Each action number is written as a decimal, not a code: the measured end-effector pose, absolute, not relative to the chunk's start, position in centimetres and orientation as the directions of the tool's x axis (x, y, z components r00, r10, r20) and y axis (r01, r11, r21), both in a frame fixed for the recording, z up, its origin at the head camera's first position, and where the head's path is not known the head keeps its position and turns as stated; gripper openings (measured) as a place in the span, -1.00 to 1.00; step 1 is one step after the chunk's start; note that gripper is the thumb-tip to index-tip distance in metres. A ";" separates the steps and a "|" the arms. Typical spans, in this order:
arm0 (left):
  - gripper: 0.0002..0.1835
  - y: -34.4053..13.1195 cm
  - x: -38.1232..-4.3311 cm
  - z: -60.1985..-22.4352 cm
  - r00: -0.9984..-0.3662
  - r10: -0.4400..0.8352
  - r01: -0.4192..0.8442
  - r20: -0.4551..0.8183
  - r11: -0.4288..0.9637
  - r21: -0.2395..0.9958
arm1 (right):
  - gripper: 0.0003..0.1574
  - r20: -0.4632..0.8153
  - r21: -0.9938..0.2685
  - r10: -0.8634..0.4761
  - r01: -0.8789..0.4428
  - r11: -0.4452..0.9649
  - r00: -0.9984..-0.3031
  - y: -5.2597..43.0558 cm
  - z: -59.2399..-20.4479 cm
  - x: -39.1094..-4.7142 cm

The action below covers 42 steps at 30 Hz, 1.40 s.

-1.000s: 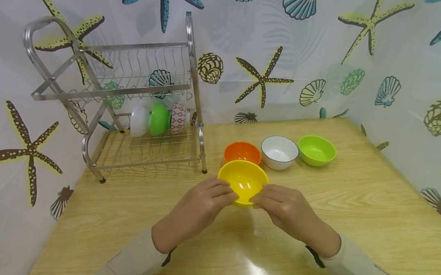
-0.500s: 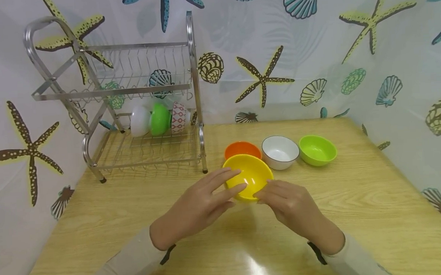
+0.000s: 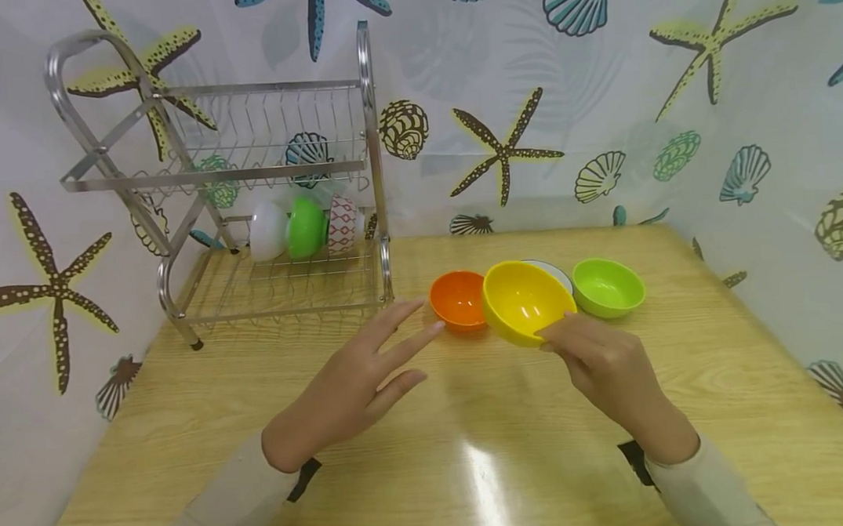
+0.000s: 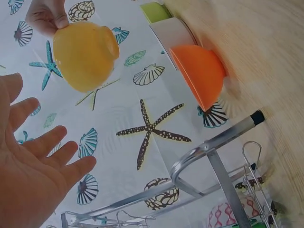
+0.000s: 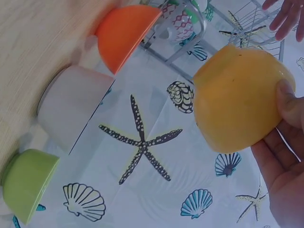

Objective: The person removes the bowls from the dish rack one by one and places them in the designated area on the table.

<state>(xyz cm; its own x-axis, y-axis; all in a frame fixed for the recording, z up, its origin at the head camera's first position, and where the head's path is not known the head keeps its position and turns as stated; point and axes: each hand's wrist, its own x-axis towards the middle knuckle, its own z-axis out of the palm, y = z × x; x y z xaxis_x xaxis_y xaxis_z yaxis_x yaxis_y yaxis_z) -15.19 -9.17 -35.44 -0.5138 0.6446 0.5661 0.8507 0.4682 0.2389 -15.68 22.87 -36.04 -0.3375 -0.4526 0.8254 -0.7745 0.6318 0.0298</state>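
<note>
1. My left hand (image 3: 345,380) is spread, holding nothing;
2. my right hand (image 3: 605,357) pinches the yellow bowl (image 3: 525,298) at its rim; a firm pinch should stop swivelling;
3. the yellow bowl is tilted, aloft before the white bowl (image 5: 73,104); a slow wrist should avoid knocks;
4. the orange bowl (image 3: 457,301) and green bowl (image 3: 608,288) flank the white one; the dish rack (image 3: 213,177) stands left.

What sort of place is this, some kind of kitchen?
Possibly a kitchen corner, perhaps a staged one: a dish rack holding bowls suggests a kitchen, while the shell-print sheet behind it looks rather makeshift.
</note>
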 end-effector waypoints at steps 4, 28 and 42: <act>-0.45 -10.2 -15.4 -35.6 -0.575 0.613 0.812 0.542 0.510 0.285 | -0.52 0.824 0.041 -0.433 -0.722 0.690 -0.367 24.4 -36.1 -16.4; -0.41 -12.3 -16.5 -36.8 -0.675 0.525 0.728 0.518 0.585 0.357 | -0.76 0.785 -0.068 -0.241 -0.466 0.882 -0.570 32.1 -38.3 -21.2; -0.41 -13.2 -17.0 -37.4 -0.692 0.512 0.711 0.508 0.604 0.360 | -0.80 0.655 -0.151 -0.222 -0.413 0.898 -0.722 34.2 -40.0 -23.8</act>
<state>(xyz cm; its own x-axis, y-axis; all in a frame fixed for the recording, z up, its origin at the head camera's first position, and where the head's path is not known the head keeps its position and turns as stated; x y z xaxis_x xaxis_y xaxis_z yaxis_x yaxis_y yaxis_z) -16.97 -13.18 -37.40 -0.6923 0.5123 0.5082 0.7112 0.6036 0.3604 -23.79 34.16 -40.04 -0.7219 -0.2220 0.6554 -0.4132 0.8981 -0.1508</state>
